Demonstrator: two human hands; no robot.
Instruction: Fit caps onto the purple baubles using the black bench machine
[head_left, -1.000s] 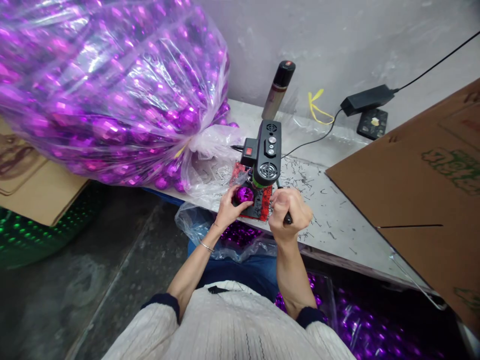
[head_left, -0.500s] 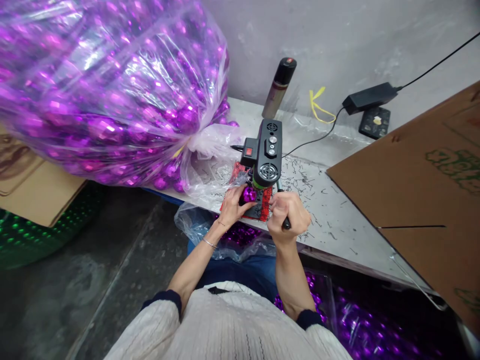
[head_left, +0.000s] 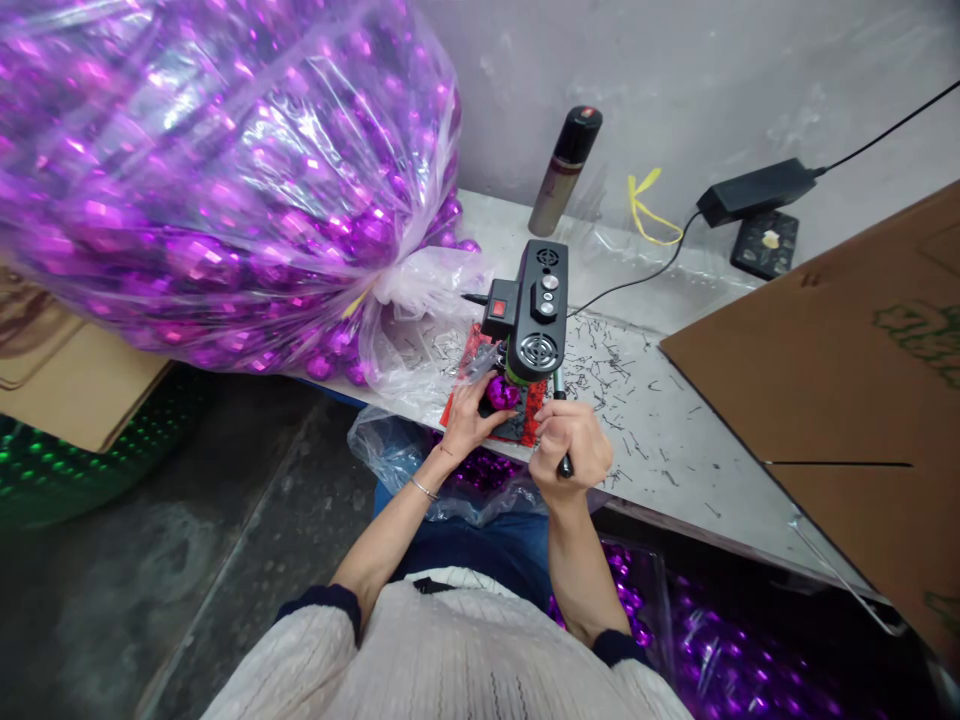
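A pale grey surface stands against a rough plastered wall, its top strewn with short dark metal slivers. Toward the far edge stands a tilted spray can with a black cap; near the far right corner lie a black power adapter and its cable. A flat brown cardboard sheet covers the right end. On the left end bulges a huge clear plastic bag, crinkled and glossy, packed with shiny purple baubles. Close to the near edge sits a small black press machine with a red switch, on a red and black base.

The left hand is closed about a small glossy purple ball, holding it on the base under the machine's head. The right hand is fisted around the machine's slim dark lever, near the surface's near edge.

Compared with half a second ago, the right hand and lever sit lower and nearer the person, the ball stays under the head, and the view has shifted slightly left.

Beneath the near edge, a bag of purple balls rests in the person's lap.
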